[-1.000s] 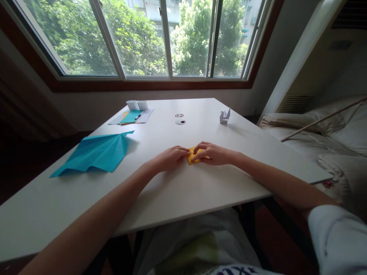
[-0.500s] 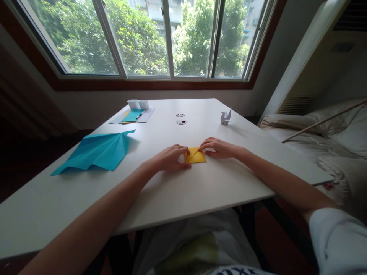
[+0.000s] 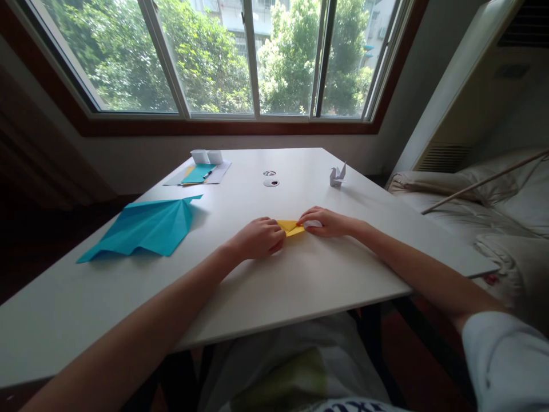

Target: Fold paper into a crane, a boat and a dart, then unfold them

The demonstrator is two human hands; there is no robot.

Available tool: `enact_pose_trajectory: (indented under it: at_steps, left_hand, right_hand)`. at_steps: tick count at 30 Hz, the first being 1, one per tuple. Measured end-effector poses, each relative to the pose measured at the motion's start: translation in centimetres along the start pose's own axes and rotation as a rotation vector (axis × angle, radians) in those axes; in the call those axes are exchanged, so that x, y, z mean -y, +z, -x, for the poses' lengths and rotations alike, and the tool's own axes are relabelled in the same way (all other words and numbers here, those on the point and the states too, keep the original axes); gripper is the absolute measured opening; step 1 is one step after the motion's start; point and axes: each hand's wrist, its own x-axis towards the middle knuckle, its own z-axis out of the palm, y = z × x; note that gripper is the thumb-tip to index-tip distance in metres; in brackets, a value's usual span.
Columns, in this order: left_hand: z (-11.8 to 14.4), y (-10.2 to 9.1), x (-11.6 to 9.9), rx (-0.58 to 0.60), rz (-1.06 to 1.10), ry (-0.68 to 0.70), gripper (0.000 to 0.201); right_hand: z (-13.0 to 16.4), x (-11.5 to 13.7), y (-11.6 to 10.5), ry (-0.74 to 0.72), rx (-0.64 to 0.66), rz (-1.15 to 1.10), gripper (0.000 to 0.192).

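Yellow folded paper [image 3: 292, 230] sits inward from the near edge of the white surface [image 3: 257, 297] — left hand [image 3: 261, 237] clamped on one end, right hand [image 3: 326, 221] touching the other, its grip unclear — presumably against slipping

The left hand [image 3: 259, 238] hides the left end of the folded yellow paper [image 3: 290, 227].

White table [image 3: 266, 292]; on it, blue sheet [image 3: 141, 230], yellow paper [image 3: 290, 226], white paper crane [image 3: 337, 178], stacked papers [image 3: 198, 174].

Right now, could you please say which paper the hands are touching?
The folded yellow piece in the middle; the creased blue sheet, white paper bird and stacked sheets are all untouched.
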Motion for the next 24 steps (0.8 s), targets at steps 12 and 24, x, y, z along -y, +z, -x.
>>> enact_pose_trajectory:
  at_steps: [12, 24]
  left_hand:
    - [-0.1, 0.7, 0.2, -0.340, 0.379, -0.500, 0.024]
    - [-0.7, 0.9, 1.1, -0.448, 1.189, -0.770, 0.023]
  right_hand:
    - [-0.7, 0.9, 0.4, 0.086, -0.229, -0.038, 0.018]
    - [-1.3, 1.2, 0.4, 0.468, -0.336, -0.632, 0.020]
